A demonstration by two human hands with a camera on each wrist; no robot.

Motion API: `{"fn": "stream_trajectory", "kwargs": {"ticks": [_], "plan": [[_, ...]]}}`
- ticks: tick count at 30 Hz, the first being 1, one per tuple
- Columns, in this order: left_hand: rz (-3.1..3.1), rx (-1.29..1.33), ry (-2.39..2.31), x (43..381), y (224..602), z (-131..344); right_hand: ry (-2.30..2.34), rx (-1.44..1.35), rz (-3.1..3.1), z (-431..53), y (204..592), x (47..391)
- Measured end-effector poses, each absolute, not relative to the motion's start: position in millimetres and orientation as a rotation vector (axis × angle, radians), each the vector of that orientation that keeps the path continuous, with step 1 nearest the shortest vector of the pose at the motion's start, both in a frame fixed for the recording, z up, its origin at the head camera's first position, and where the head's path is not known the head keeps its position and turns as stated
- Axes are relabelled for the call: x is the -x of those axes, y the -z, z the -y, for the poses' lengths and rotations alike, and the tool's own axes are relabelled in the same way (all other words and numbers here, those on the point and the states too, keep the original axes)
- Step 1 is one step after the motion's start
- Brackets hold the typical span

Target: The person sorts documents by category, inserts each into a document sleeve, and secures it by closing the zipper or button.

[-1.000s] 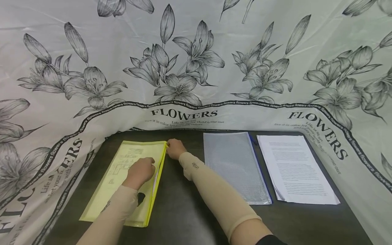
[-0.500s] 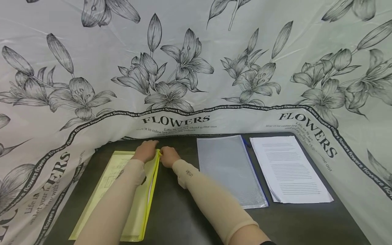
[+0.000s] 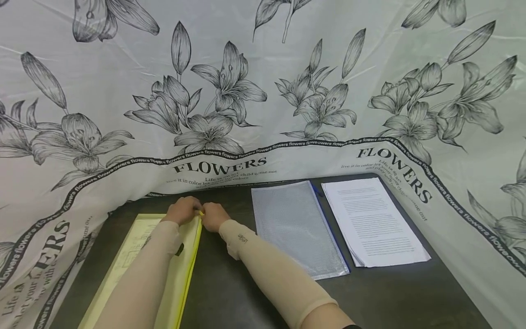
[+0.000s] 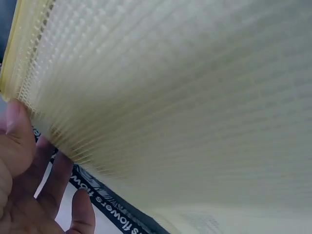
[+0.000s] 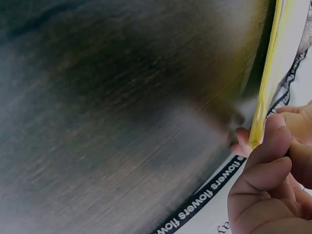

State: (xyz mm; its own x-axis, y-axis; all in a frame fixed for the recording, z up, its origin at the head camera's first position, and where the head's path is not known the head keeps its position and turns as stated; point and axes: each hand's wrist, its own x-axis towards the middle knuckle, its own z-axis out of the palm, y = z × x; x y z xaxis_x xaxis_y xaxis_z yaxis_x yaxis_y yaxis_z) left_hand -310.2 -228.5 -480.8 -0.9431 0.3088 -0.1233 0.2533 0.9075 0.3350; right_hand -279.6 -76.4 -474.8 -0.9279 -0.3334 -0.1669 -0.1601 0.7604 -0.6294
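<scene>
A yellow mesh zip pouch with a printed sheet showing through it lies at the left of the table, partly hidden under the left forearm. My left hand pinches its far right corner; in the left wrist view the thumb is on the mesh and the other fingers are behind. From the right, my right hand meets it at that corner. Thumb and curled forefinger pinch the end of the yellow zip edge in the right wrist view. Whether the zip pull is between them I cannot tell.
A clear grey mesh pouch with a blue zip edge lies right of the hands. Beside it is a stack of printed paper. A white flowered curtain hangs along the back and sides of the dark table.
My left hand has moved from over the pouch's middle to its far right corner and now pinches it there. The right hand stays at that corner. The head view has shifted right.
</scene>
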Motion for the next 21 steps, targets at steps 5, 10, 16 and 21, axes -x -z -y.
{"fn": "stream_trajectory", "kwargs": {"ticks": [5, 10, 16, 21], "plan": [[-2.881, -0.350, -0.522, 313.6, 478.2, 232.5, 0.856, 0.401, -2.728, 75.5, 475.1, 277.7], [-2.853, -0.363, -0.561, 314.1, 475.3, 235.0, 0.667, 0.474, -2.780, 75.2, 477.4, 272.0], [-2.837, -0.467, -0.623, 316.3, 477.5, 239.0, 0.547, 0.485, -2.806, 78.5, 481.8, 264.6], [-2.795, -0.466, -0.634, 315.4, 476.7, 241.5, 0.512, 0.469, -2.786, 79.3, 483.7, 260.4]]}}
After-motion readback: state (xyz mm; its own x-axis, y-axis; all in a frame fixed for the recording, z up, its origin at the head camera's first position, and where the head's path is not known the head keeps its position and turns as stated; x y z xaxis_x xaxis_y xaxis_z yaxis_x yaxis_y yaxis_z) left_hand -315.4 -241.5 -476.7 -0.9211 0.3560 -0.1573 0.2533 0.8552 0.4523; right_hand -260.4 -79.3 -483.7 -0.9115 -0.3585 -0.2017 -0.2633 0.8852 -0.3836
